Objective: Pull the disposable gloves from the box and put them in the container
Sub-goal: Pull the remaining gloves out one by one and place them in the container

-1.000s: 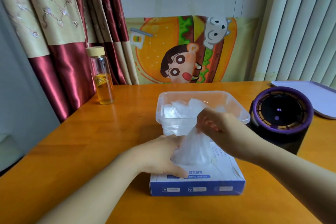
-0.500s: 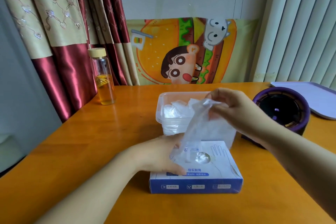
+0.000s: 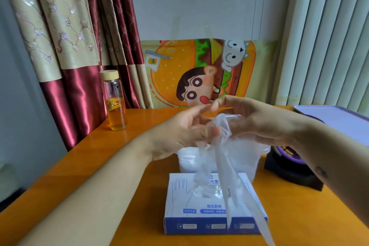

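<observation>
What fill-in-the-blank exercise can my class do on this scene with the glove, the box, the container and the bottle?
1. The left hand and the right hand hold up a clear glove, which dangles over the white and ____ box.
2. The container stands directly ____ the box, farther from the person.
3. The bottle of yellow liquid stands on the table to the box's ____.

Missing words: blue; behind; left.

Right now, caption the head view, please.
Right hand holds a clear plastic glove beside the left hand, above the blue-and-white cardboard box and clear plastic container.
</observation>
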`<state>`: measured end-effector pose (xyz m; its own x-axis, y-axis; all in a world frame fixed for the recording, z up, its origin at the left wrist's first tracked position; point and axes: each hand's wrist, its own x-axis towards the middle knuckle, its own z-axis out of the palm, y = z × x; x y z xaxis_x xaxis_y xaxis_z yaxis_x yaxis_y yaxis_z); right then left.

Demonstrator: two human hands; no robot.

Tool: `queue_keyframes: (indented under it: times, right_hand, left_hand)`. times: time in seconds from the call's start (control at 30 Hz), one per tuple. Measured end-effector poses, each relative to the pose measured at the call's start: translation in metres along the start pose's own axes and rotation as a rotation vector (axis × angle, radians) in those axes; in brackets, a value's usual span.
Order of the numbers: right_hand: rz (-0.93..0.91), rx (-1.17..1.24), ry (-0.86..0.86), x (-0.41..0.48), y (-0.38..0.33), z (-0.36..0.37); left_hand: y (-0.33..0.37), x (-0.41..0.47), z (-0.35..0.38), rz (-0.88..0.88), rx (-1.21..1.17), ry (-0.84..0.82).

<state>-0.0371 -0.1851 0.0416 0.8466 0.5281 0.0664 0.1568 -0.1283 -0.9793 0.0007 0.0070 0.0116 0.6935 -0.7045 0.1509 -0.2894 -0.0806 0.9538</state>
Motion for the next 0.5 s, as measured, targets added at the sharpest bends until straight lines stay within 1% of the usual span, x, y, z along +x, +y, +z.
queue_keyframes:
  times: [0.13,0.23,0.3,0.4,0.5]
  right_hand:
    - [0.015,-0.151,0.103,0.0,0.004,-0.008]
    - [0.052,-0.091,0.22,0.0,0.01,-0.015]
    - [0.1,-0.046,0.258,-0.002,0.015,-0.022]
    - [0.134,-0.08,0.204,-0.004,0.018,-0.026]
    - [0.064,-0.105,0.085,-0.001,0.014,-0.022]
  left_hand:
    - [-0.001,0.002,0.0,-0.04,-0.067,0.005]
    - [-0.008,0.0,-0.007,-0.064,-0.109,0.056]
    - [-0.013,-0.002,-0.015,-0.073,-0.2,0.102]
    - [-0.022,-0.005,-0.025,-0.053,-0.421,0.172]
    - [-0.032,-0.008,-0.029,-0.024,-0.558,0.271]
